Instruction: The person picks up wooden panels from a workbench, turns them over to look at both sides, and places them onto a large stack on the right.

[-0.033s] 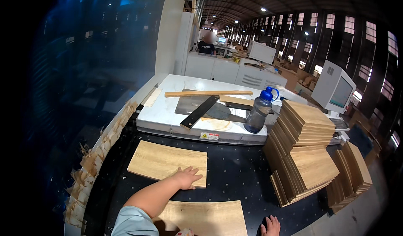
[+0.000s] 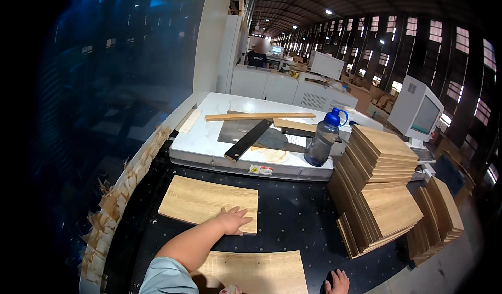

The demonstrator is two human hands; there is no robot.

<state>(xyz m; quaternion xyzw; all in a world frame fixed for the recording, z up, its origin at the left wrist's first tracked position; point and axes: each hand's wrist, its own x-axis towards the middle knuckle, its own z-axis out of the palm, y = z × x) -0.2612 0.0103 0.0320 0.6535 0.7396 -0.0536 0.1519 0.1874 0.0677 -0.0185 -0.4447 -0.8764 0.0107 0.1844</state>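
Wooden board (image 2: pixel 204 200): it lies flat on the black desk (image 2: pixel 293 215), in front of the person and a little to the left, under the left hand.
Left hand (image 2: pixel 234 221): it rests on this board, at the right corner nearer to the person; the fingers are spread and point to the right.
Right hand (image 2: pixel 337 282): it is at the lower edge of the view, partly cut off, near the right side of the second board; its fingers are loosely apart. Whether it touches the desk, I cannot tell.
Second board (image 2: pixel 256 273): it lies nearer to the person, apart from the first one; the left forearm and the light blue sleeve (image 2: pixel 167 277) cover a part of it.
Tall stack (image 2: pixel 389 205): many similar boards stand at the right on the desk, with the upper ones set farther back.
Smaller stack (image 2: pixel 444 210): it is to the right of the tall one.
White platform (image 2: pixel 209 105): it is behind the desk and carries a wooden strip (image 2: pixel 261 116), a black bar (image 2: pixel 248 139) lying aslant, and an upright bottle (image 2: pixel 321 142) with blue lid.
Frayed strips (image 2: pixel 130 179): they run along the left, below a large blue-tinted panel (image 2: pixel 130 53).
Monitor (image 2: pixel 418 111): it stands behind the stacks.
Co-worker (image 2: pixel 256 59): a person in dark shirt is far behind.
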